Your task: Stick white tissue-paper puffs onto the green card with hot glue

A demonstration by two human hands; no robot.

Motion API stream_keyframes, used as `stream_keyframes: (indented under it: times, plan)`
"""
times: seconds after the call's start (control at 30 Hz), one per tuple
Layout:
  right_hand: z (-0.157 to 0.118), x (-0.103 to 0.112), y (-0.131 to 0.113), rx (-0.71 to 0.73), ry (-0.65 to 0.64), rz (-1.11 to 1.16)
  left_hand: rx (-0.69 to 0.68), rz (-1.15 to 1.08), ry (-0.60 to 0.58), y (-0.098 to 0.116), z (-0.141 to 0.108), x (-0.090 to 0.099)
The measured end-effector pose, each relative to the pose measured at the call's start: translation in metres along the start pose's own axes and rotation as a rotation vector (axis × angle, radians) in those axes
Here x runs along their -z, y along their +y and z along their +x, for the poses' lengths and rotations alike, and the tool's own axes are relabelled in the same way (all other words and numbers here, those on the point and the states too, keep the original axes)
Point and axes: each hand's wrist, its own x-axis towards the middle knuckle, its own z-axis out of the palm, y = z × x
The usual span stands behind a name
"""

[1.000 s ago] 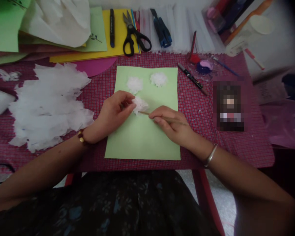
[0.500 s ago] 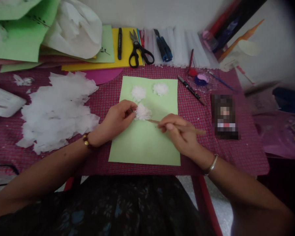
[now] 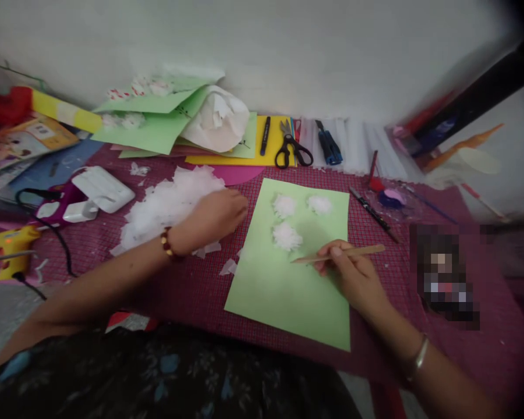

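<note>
My right hand (image 3: 351, 270) grips a thin wooden stick (image 3: 367, 250), its pointed end resting on or just over a light green sheet of paper (image 3: 288, 302). Three white ruffled paper flowers sit on that sheet; the lowest flower (image 3: 287, 236) is closest to the stick's tip. Left of the sheet, my left hand (image 3: 218, 215) hovers at the right side of a pile of white tissue paper pieces (image 3: 157, 209). Its fingers are curled together, and whatever they may pinch is hidden. A loose tissue scrap (image 3: 229, 267) lies by the sheet's left edge.
Scissors (image 3: 291, 148), a marker (image 3: 265, 135) and a blue cutter (image 3: 328, 144) lie along the back. A black pen (image 3: 373, 214) is right of the sheet. At far left are a yellow glue gun (image 3: 11, 250), cables and a white adapter (image 3: 102, 189).
My left hand has left the lowest flower and moved left to the tissue pile. The stick stays in my right hand near that flower. The view has swung left and up.
</note>
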Motion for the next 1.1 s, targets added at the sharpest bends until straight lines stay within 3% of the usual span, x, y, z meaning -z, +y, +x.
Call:
stream_keyframes:
  times: [0.07, 0.13, 0.3, 0.4, 0.47, 0.57, 0.7, 0.8, 0.87, 0.97, 1.1]
  plan:
    - [0.000, -0.002, -0.003, 0.008, 0.001, -0.049, 0.088, 0.280, 0.030, -0.019, 0.003, 0.009]
    - [0.000, -0.003, -0.005, 0.013, 0.004, -0.081, 0.149, 0.395, 0.076, -0.036, 0.007, 0.009]
    - [0.002, -0.004, -0.008, 0.033, 0.013, -0.099, 0.179, 0.238, 0.144, -0.063, 0.013, -0.007]
    - [0.002, -0.004, -0.010, 0.040, 0.006, -0.102, 0.194, 0.183, 0.208, -0.066, 0.012, -0.001]
    - [0.002, -0.004, -0.011, 0.042, 0.001, -0.097, 0.238, 0.011, 0.317, -0.061, 0.007, 0.011]
    - [0.002, -0.004, -0.010, 0.039, 0.000, -0.086, 0.342, -0.542, 0.391, -0.041, -0.006, 0.028]
    - [0.004, -0.004, -0.006, 0.030, 0.007, -0.055, 0.367, -1.180, 0.165, -0.004, -0.015, 0.033]
    - [0.005, -0.002, -0.008, 0.051, 0.026, -0.060, 0.367, -1.318, -0.069, 0.020, -0.008, 0.022]
    - [0.005, 0.000, -0.009, 0.076, 0.049, -0.089, 0.333, -1.341, -0.160, 0.030, 0.002, 0.009]
    - [0.006, 0.003, -0.010, 0.088, 0.060, -0.104, 0.281, -1.389, -0.166, 0.033, 0.017, -0.014]
    - [0.007, 0.002, -0.010, 0.082, -0.022, -0.120, 0.336, -1.475, -0.158, 0.023, 0.025, -0.040]
